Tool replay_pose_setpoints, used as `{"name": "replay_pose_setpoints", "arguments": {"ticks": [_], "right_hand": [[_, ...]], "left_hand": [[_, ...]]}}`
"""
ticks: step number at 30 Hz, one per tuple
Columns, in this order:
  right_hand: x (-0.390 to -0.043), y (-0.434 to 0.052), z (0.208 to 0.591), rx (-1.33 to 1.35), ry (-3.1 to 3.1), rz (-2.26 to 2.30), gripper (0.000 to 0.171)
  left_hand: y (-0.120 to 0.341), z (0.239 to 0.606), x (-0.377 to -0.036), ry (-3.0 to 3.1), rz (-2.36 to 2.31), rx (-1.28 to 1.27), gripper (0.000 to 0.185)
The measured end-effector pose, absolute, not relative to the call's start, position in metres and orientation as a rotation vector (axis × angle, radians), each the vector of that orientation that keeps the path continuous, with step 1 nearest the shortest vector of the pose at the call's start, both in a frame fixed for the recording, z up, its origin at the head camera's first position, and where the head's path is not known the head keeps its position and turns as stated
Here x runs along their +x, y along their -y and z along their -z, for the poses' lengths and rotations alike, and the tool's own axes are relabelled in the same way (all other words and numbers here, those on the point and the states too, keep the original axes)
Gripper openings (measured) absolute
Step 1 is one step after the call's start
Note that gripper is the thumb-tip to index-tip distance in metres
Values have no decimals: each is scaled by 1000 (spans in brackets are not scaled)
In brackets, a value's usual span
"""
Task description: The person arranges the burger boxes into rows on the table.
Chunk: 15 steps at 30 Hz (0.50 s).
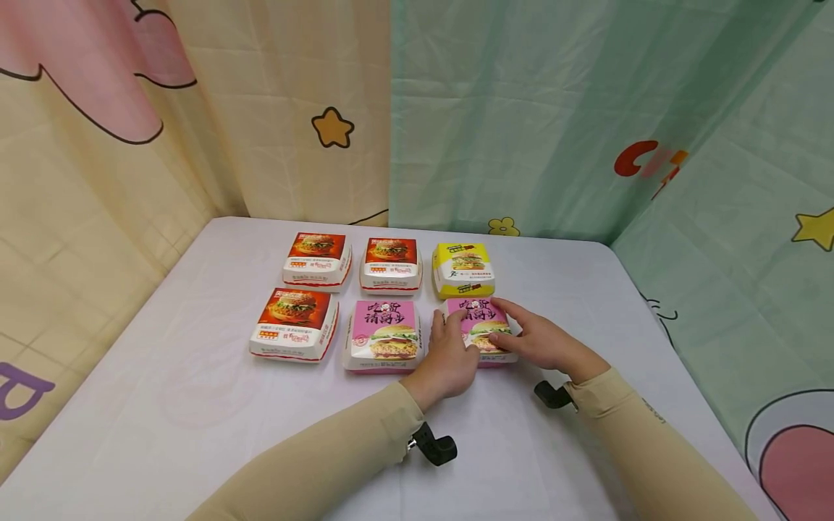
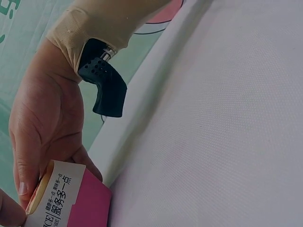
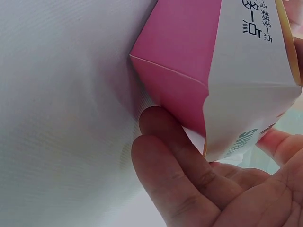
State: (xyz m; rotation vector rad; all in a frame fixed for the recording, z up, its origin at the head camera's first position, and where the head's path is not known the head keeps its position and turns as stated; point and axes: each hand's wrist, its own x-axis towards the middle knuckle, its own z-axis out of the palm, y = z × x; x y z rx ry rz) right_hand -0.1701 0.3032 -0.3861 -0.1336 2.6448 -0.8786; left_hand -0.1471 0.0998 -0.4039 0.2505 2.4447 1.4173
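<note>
Gripping a pink box [image 1: 481,329] from both sides, the left hand [image 1: 449,358] and right hand [image 1: 544,341] hold it at the right end of the near row on a white table [image 1: 195,405]. Left fingers curl against the box's left edge; the right thumb lies on its lid and the right fingers [image 3: 189,179] wrap its outer side, seen from below by the right wrist camera. Another pink box [image 1: 384,335] sits just beside it, a yellow box [image 1: 462,269] close behind, and three red boxes [image 1: 296,323] fill the remaining places.
</note>
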Motion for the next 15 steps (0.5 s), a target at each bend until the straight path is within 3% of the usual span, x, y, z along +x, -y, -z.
{"name": "replay_pose_setpoints", "arguments": {"ticks": [15], "right_hand": [[-169, -304, 386, -152, -2650, 875, 85]], "left_hand": [[-99, 401, -144, -2453, -1413, 244, 65]]}}
